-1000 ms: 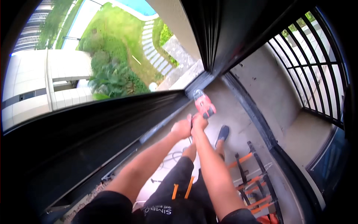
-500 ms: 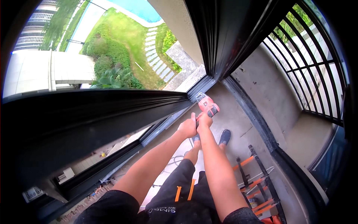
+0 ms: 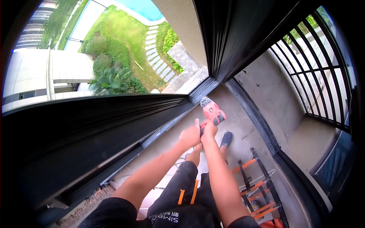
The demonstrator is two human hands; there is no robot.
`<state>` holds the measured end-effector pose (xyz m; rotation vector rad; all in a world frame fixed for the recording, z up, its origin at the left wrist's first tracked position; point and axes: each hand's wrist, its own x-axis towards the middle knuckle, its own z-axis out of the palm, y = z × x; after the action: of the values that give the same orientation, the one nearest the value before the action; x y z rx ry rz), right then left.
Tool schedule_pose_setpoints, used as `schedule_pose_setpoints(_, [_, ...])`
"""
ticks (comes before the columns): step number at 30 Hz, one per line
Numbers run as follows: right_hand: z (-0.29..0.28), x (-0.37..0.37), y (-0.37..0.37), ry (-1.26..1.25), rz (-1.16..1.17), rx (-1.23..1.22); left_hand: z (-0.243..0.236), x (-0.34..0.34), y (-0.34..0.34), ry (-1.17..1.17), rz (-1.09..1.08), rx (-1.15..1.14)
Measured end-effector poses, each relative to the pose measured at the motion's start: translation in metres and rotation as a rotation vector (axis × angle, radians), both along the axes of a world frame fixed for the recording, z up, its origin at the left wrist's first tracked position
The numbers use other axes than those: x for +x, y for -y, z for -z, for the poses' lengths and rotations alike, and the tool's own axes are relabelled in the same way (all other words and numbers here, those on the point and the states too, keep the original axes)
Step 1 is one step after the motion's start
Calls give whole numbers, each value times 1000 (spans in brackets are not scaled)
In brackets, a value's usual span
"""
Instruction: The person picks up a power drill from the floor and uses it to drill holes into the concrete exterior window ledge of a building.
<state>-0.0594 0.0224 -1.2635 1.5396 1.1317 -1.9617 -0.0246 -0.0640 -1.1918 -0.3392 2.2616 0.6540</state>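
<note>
A red and black power drill (image 3: 213,111) is held out in front of me, its nose pointing toward the corner where the dark window frames meet. My right hand (image 3: 209,131) wraps round its grip. Close beside it, my left hand (image 3: 190,135), slightly blurred, closes on the lower end of the drill's handle with the thumb sticking up. The fingers of that hand are mostly hidden. The drill's tip is close to the grey sill track (image 3: 203,88); I cannot tell whether they touch.
Dark window frames (image 3: 95,129) rise at left and ahead, with a garden and pool far below. A black stepladder (image 3: 262,169) with orange rungs stands at lower right. A dark floor track (image 3: 256,112) and barred railing (image 3: 317,72) lie to the right.
The drill has shifted slightly right and down in the view, with its nose farther back from the corner. Both hands stay on it, and my view has tilted a little.
</note>
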Motion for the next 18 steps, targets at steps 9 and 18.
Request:
schedule_pose_setpoints(9, [46,-15,31,54,40,102,45,-20,27,86,103,3])
schedule_pose_setpoints(18, [18,-17,0,-28,-48,-43,0,-18,-1,68,84,-66])
